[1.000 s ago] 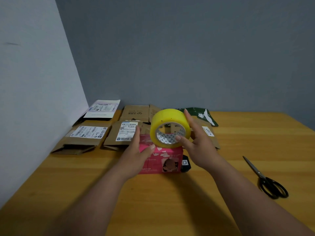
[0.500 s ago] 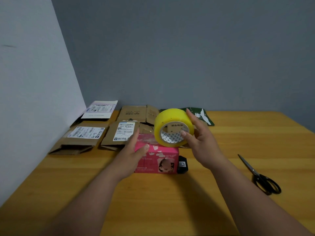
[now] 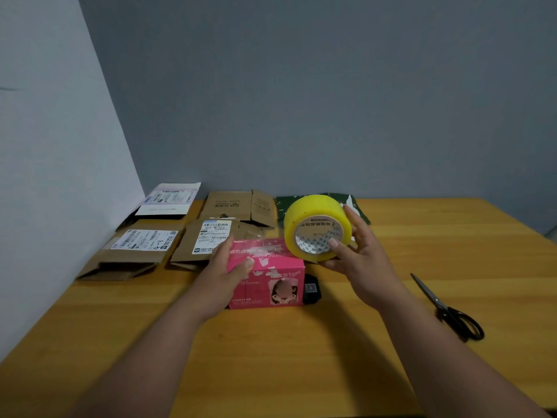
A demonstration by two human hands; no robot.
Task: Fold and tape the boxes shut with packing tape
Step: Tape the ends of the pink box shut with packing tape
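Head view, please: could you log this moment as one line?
step: taping | left hand: holds pink cardboard box | right hand: grips yellow packing tape roll | black-handled scissors: idle on wooden table

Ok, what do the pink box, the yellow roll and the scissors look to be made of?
Pink box: printed paperboard, it seems, with crisp folded edges and a slight sheen, perhaps from clear tape on top. Yellow roll: glossy translucent plastic tape wound on a printed card core. Scissors: grey metal blades and black handles, probably plastic.
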